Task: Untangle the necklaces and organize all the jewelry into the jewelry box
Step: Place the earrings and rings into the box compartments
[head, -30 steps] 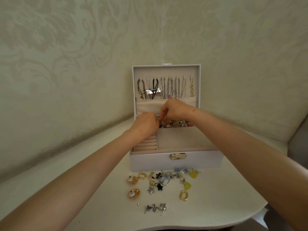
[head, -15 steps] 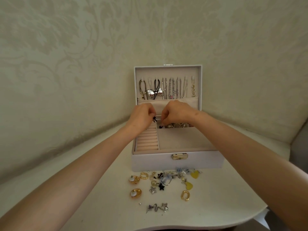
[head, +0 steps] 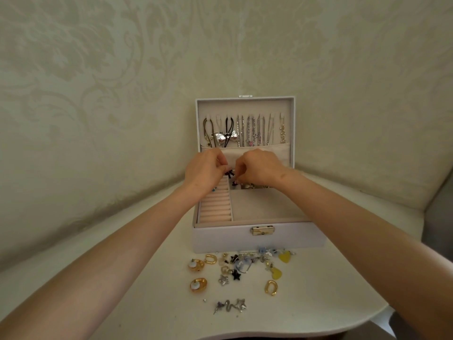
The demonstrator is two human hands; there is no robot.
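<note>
An open white jewelry box (head: 257, 238) stands on the table, and several necklaces (head: 247, 131) hang on hooks inside its raised lid. My left hand (head: 203, 171) and my right hand (head: 259, 168) are close together over the box's back compartment. Both pinch a small black piece of jewelry (head: 229, 174) between their fingertips. More small pieces (head: 250, 185) lie in the back compartment under my right hand. The ring rolls (head: 217, 204) and the large front compartment (head: 267, 204) hold nothing I can see.
Loose earrings and charms lie on the white table in front of the box: gold hoops (head: 270, 287), yellow hearts (head: 284, 256), a black star (head: 236, 276), silver stars (head: 239, 304). The table's front edge (head: 245, 336) curves close below them. Patterned walls meet behind the box.
Both hands have risen a little from the back compartment toward the lid pocket, lifting the small black piece between them. The view has shifted slightly.
</note>
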